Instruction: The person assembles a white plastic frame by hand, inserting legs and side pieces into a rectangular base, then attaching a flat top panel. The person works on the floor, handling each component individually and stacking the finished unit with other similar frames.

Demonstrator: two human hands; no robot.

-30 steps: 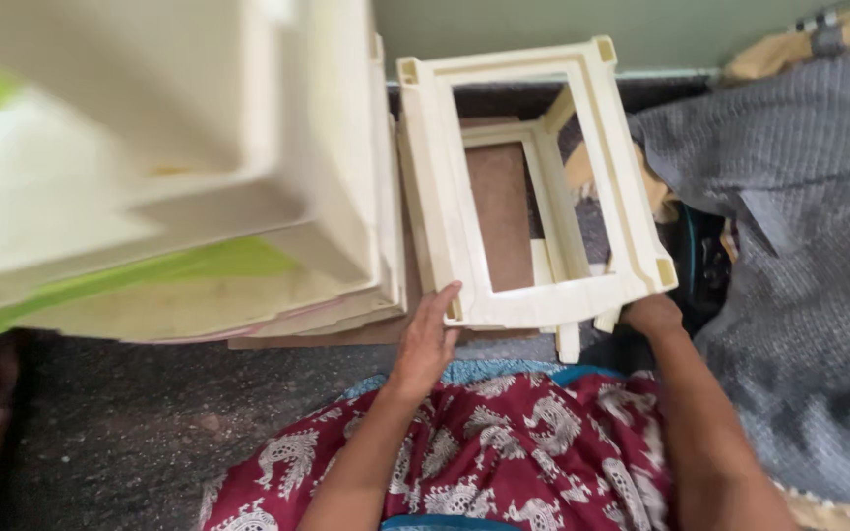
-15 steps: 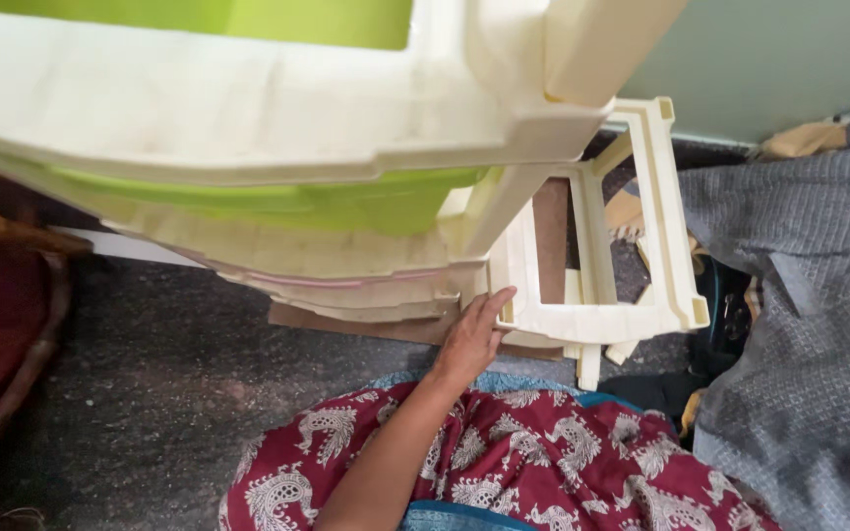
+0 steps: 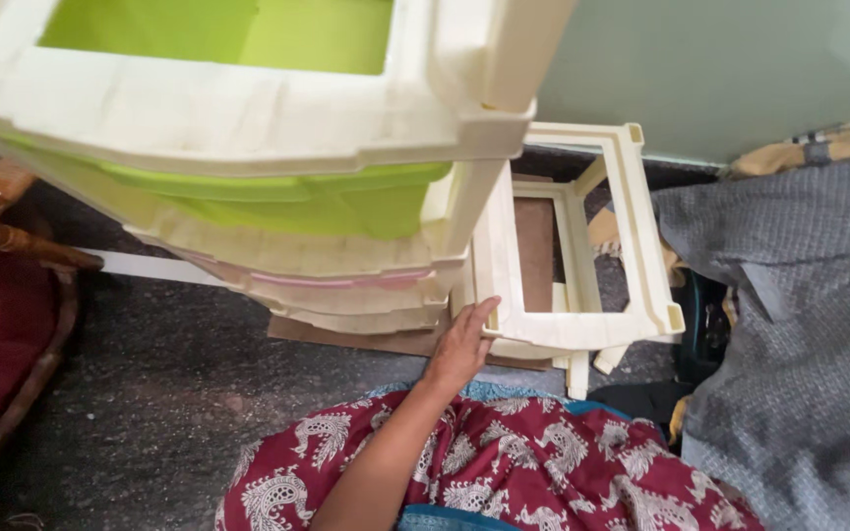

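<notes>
Left hand (image 3: 461, 346) reaches forward, fingers (image 3: 485, 309) held together and extended, tips resting on the near-left corner of the cream plastic frame (image 3: 632, 236) (it lies on the floor (image 3: 159, 383) beside the drawer stack (image 3: 277, 206)).

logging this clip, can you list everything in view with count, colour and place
drawer unit: one, cream frame with green drawers, upper left, close to the camera
empty frame: one, cream, open rectangle, on the floor at centre right
board: one, brown, flat under the drawer unit
floor: dark grey, speckled, lower left
wall: pale green, top right
grey cloth: one, heaped at the right edge
basket: one, brown rim with dark red inside, left edge
patterned garment: dark red with pale print, bottom centre
left hand: one, fingers on the near left corner of the empty frame
right hand: not in view
</notes>
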